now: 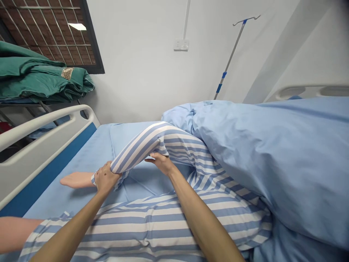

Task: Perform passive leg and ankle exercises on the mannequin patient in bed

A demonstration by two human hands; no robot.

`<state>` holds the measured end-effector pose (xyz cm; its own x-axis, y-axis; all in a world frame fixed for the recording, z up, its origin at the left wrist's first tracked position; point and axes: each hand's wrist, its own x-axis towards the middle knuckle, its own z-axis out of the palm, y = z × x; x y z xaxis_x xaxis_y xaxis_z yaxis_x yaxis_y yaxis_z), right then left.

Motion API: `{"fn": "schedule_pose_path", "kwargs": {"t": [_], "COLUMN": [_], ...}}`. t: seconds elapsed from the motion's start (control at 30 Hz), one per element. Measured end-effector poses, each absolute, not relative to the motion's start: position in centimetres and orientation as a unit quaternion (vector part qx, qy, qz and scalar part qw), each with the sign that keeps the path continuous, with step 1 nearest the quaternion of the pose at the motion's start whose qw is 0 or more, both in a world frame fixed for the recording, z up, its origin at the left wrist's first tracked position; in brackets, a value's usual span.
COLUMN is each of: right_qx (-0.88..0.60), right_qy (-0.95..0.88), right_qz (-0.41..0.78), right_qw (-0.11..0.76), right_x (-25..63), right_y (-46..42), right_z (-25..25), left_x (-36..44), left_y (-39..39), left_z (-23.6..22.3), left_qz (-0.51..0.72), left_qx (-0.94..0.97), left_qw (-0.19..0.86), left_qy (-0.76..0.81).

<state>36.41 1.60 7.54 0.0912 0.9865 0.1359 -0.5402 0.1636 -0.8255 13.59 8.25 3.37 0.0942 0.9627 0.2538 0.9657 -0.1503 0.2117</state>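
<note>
At the far left, a folded green cloth bundle [40,74] is lying on a metal shelf [19,104] in front of a dark window grille [51,32], well beyond and to the left of the raised blue-and-white striped trouser leg [141,145]. Nearer this leg, a curved white bed rail [40,145] is running along the edge of a blue mattress sheet [81,160], and a pale bare arm [16,231] is lying at the lower left, beside a blue-and-white striped pyjama top [152,225] that is spreading below the leg. A pale bare foot [76,179] is sticking out from the leg's cuff and resting just above the sheet. The person's left hand [106,178], reaching in on a bare left forearm [68,233], is closing firmly around the leg at the ankle, fingers wrapping over the cuff in a narrow grip. The leg is bending upward into a raised knee, and the person's right hand [162,162], coming in on a bare right forearm [204,225], is cupping the underside of that knee, its fingers curling up against the striped cloth and holding it. Behind the leg, a white wall socket [181,44] is sitting high on the wall, and a metal drip pole [231,58] with blue fittings is standing to its right. To the right of the leg, a bulky light-blue duvet [259,163] is covering the rest of the bed, with a white bed-end rail [308,91] showing past it.
</note>
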Motion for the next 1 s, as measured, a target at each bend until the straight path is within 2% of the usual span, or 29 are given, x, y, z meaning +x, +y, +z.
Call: {"fn": "schedule_pose_path", "kwargs": {"t": [0.3, 0.43, 1.0], "right_qx": [-0.291, -0.266, -0.287], "right_qy": [-0.352, -0.306, -0.255], "right_qz": [0.652, 0.711, 0.794], "right_qw": [0.605, 0.574, 0.47], "right_x": [34.5, 33.1, 31.7], "right_y": [1.8, 2.0, 3.3], "right_z": [5.2, 3.8, 0.2], "left_x": [7.8, 5.0, 1.6], "left_y": [10.0, 10.6, 13.1], "left_z": [6.9, 7.8, 4.8], "left_qz": [-0.11, -0.05, -0.003], "left_qx": [-0.772, -0.793, -0.81], "left_qw": [0.116, 0.119, 0.132], "left_qy": [-0.615, -0.595, -0.571]}}
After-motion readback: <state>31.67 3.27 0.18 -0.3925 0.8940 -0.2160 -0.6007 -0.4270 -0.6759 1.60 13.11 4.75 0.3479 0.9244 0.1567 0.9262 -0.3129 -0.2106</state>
